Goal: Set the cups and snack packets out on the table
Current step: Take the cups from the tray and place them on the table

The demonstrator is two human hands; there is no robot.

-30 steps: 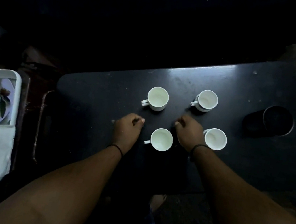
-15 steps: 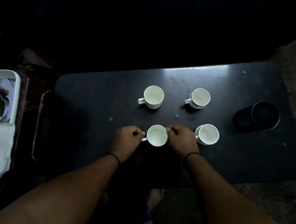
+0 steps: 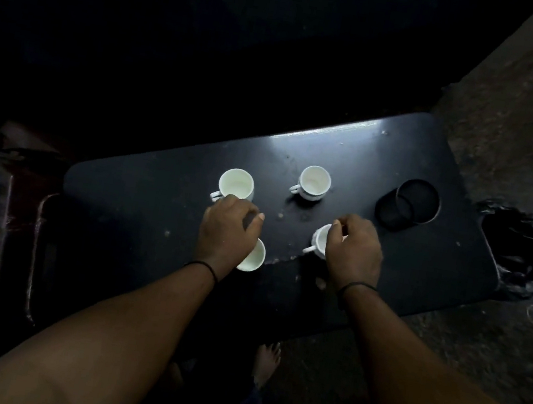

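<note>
Four white cups stand on the dark table (image 3: 154,205). The left hand (image 3: 228,230) hangs loosely curled, holding nothing, over the near-left cup (image 3: 252,258), just near the far-left cup (image 3: 236,184). The right hand (image 3: 352,252) covers the near-right cup (image 3: 319,241); I cannot tell if it grips. The far-right cup (image 3: 313,183) stands apart.

The room is very dim; the top half falls into near-black. A pale sheen glares along the far edge of the dark glossy table (image 3: 336,143). The small white ceramic cups (image 3: 315,181) glow brightest. Edges bend and soften.
</note>
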